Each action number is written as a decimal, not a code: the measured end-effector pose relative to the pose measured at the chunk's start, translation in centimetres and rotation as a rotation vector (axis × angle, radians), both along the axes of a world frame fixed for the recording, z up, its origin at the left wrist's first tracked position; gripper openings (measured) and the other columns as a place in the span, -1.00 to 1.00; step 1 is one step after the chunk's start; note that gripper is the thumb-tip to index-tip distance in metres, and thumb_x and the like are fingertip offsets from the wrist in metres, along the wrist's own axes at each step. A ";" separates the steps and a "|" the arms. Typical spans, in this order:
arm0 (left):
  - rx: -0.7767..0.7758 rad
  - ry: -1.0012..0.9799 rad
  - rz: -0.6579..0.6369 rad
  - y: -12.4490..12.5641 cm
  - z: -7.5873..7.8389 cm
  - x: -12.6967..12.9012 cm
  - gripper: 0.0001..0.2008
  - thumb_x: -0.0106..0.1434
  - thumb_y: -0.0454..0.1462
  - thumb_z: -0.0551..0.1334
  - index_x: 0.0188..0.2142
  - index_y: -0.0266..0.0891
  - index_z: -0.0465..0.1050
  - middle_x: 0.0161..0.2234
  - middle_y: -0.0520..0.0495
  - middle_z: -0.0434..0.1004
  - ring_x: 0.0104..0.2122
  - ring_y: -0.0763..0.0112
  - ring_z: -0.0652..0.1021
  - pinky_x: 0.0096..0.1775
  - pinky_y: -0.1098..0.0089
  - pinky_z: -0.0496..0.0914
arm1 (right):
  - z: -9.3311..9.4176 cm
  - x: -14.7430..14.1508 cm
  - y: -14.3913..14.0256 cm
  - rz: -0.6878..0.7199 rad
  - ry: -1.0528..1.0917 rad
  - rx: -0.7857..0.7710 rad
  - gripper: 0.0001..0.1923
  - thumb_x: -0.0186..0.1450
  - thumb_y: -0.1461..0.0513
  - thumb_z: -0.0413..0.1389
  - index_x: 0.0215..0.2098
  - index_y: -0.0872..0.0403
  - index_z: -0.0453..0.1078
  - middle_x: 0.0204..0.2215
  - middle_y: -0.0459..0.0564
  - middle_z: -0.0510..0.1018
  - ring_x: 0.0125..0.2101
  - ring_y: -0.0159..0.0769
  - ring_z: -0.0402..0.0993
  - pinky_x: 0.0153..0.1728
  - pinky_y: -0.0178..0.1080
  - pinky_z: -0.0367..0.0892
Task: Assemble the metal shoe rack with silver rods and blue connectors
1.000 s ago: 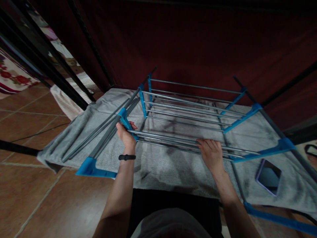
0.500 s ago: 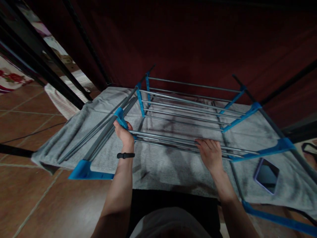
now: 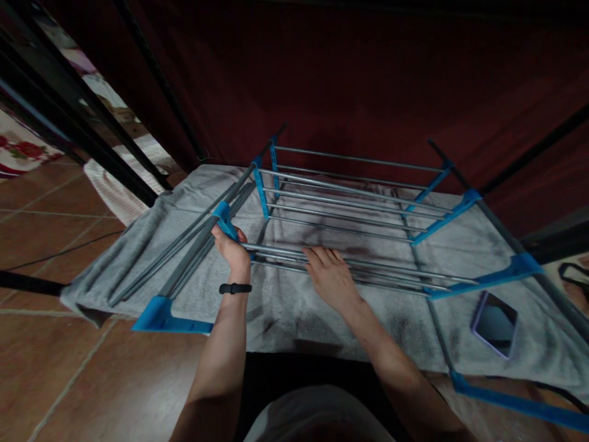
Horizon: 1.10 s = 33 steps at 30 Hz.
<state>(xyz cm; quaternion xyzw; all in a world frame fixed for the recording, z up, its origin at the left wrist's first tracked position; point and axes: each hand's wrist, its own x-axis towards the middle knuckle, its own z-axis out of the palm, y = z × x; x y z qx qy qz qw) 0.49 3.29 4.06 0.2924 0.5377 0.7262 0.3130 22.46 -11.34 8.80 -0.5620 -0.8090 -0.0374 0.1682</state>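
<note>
A rack of grey metal rods (image 3: 354, 212) with blue plastic brackets lies on a grey towel (image 3: 294, 307) on the floor. My left hand (image 3: 232, 248) grips the near shelf at its left blue bracket (image 3: 224, 219). Further right, my right hand (image 3: 329, 276) rests palm down on the near shelf's rods, fingers spread over them. A black band sits on my left wrist. A right-side blue bracket (image 3: 478, 282) holds the far ends of those rods.
A phone (image 3: 494, 314) lies face up on the towel at the right. Loose grey poles (image 3: 184, 245) and a blue foot piece (image 3: 161, 316) lie at the left. Brown floor tiles, black bars and a dark red curtain surround the towel.
My right hand has slid left along the near rods, from near the right bracket to the middle. My left hand has kept its grip on the left bracket.
</note>
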 end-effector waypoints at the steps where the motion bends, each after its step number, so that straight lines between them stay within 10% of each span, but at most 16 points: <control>1: -0.009 -0.005 0.012 0.0 -0.1 0.0 -0.36 0.31 0.30 -0.19 -0.56 -0.13 0.11 -0.65 0.09 0.09 -0.67 0.51 0.22 -0.61 0.42 0.14 | 0.4 -1.2 0.7 0.020 -0.015 -0.039 -0.60 0.50 0.25 -0.11 0.25 0.11 0.30 0.07 0.15 0.51 -0.01 -0.17 0.44 0.08 -0.11 0.27; 16: -0.011 -0.062 0.005 -0.8 0.7 0.0 -0.35 0.32 0.28 -0.10 -0.55 -0.15 0.27 -0.59 0.01 0.27 -0.58 0.44 0.33 -0.48 0.35 0.32 | 2.9 -12.1 7.2 0.264 -0.032 -0.208 -0.62 0.48 0.33 -0.22 0.19 0.11 0.23 0.13 0.19 0.44 -0.04 -0.18 0.53 -0.08 -0.13 0.46; 33: 0.023 -0.066 -0.084 -1.2 0.3 -0.4 -0.41 0.31 0.23 -0.06 -0.54 -0.16 0.29 -0.58 0.02 0.25 -0.54 0.43 0.34 -0.42 0.38 0.36 | 2.4 -12.9 7.6 0.193 -0.131 -0.201 -0.61 0.51 0.31 -0.33 0.18 0.12 0.17 -0.02 0.19 0.54 -0.13 -0.19 0.60 -0.18 -0.12 0.50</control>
